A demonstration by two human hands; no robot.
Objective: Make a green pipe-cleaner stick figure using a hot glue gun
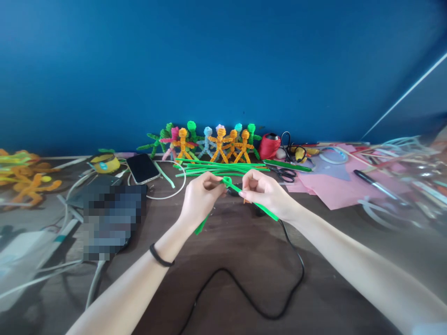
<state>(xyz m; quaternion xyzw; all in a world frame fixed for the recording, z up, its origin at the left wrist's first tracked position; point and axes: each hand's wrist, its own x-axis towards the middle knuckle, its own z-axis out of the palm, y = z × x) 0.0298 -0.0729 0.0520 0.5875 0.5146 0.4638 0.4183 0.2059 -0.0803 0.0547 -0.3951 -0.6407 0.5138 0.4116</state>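
Between my fingertips is a bright green pipe cleaner point(266, 211) with a small coil at its upper end. My left hand point(203, 195) pinches it beside the coil, and a green end hangs below that palm. My right hand point(263, 190) pinches the straight length, which runs down to the right under the palm. Just beyond both hands lies a loose pile of green pipe cleaners point(216, 167). Behind the pile, several pipe-cleaner figures point(220, 142) in orange, green, pink and blue stand against the blue wall.
On the left are a phone point(142, 168), a yellow pot-like item point(104, 164), cables and orange pipe-cleaner pieces point(35, 186). To the right lie black-handled scissors point(287, 175), pink paper point(335, 193) and a black marker point(379, 187). A black cable point(258, 311) loops across the table in front.
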